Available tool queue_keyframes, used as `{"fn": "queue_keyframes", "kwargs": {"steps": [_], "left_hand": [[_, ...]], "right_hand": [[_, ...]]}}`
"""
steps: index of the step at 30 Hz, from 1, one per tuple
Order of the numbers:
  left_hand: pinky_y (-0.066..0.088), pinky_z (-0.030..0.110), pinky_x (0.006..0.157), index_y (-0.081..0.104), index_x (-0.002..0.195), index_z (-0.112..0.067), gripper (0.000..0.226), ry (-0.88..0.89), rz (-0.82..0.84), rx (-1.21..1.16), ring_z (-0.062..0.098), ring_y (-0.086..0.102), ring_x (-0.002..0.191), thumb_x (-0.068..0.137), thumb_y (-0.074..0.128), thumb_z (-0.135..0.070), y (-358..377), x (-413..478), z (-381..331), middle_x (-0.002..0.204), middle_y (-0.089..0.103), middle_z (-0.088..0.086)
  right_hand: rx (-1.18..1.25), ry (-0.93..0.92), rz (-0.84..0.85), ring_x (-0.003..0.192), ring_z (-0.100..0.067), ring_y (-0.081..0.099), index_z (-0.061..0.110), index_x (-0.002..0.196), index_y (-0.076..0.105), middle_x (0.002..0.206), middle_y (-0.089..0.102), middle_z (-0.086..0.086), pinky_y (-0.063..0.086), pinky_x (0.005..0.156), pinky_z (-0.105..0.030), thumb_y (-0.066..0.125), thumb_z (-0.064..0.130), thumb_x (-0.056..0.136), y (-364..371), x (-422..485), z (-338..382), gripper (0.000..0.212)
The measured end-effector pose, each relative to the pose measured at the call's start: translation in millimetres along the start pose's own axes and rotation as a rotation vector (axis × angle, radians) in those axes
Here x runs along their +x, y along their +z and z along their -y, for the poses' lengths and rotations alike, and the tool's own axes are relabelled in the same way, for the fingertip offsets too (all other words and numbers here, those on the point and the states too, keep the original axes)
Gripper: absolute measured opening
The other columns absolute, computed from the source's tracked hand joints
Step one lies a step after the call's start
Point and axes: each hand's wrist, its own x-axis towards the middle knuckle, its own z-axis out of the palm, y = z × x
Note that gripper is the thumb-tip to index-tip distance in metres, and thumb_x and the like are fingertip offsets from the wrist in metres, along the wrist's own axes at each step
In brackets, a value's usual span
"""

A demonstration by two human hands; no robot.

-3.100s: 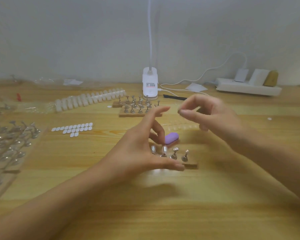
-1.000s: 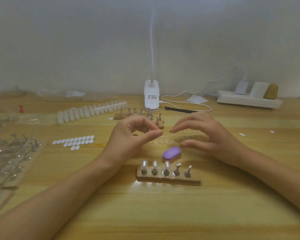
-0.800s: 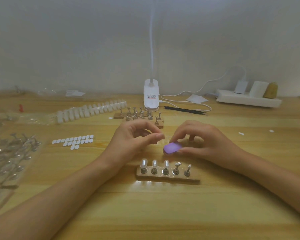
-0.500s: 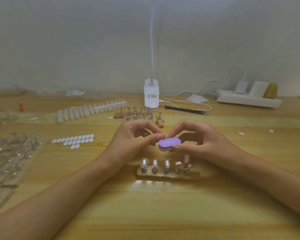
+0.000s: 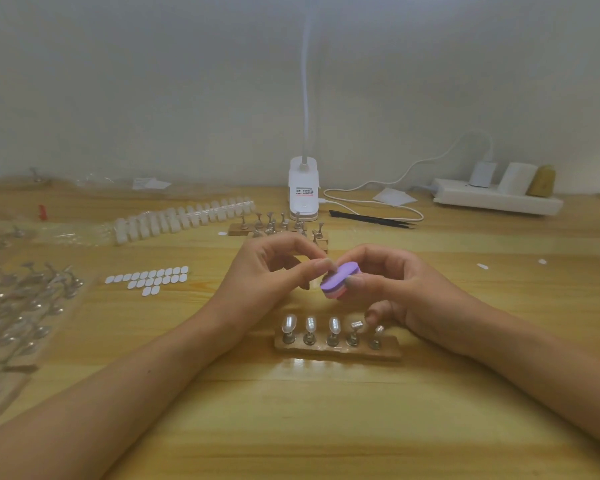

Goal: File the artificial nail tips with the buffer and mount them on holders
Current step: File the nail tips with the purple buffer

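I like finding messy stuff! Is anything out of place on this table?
Two small white bits lie alone on the right of the table, far from the neat rows of white pads on the left. On the near wooden stand, the two rightmost holders are bare, unlike the other three.

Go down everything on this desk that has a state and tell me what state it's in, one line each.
purple buffer: lifted, tilted, held.
right hand: grips the purple buffer.
left hand: fingers pinched beside the buffer; what they pinch is too small to see.
front holder block: three stands carry nail tips, two are bare.
tip strip: lying flat, full of tips.
power strip: plugs inserted.
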Motion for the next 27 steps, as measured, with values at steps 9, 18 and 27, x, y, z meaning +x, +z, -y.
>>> {"fn": "queue_keyframes", "kwargs": {"steps": [9,18,27], "left_hand": [[0.046,0.018,0.07,0.071,0.072,-0.025,0.013,-0.032,0.019,0.045,0.017,0.06,0.078,0.076,0.08,-0.033,-3.2,2.8,4.1,0.082,0.07,-0.007],[0.045,0.02,0.072,0.068,0.076,-0.023,0.01,0.07,0.022,0.119,0.005,0.057,0.075,0.081,0.077,-0.023,-1.3,3.0,3.3,0.087,0.066,-0.009],[0.043,0.025,0.073,0.068,0.078,-0.028,0.007,0.057,0.004,0.118,0.007,0.056,0.073,0.081,0.074,-0.03,-1.7,-0.2,3.3,0.09,0.065,-0.013]], "right_hand": [[0.076,0.006,-0.015,0.084,-0.016,0.073,0.008,0.104,0.061,0.098,0.075,-0.011,0.056,0.061,-0.021,0.07,0.016,0.08,1.6,-0.8,1.0,0.027],[0.093,-0.029,-0.025,0.088,-0.02,0.073,0.004,0.104,0.06,0.099,0.074,-0.014,0.059,0.071,-0.027,0.068,0.011,0.083,1.2,0.0,-1.7,0.023],[0.159,-0.046,-0.114,0.09,-0.023,0.073,0.005,0.104,0.059,0.099,0.074,-0.015,0.059,0.075,-0.028,0.067,0.009,0.085,-2.2,2.3,-2.5,0.021]]}}
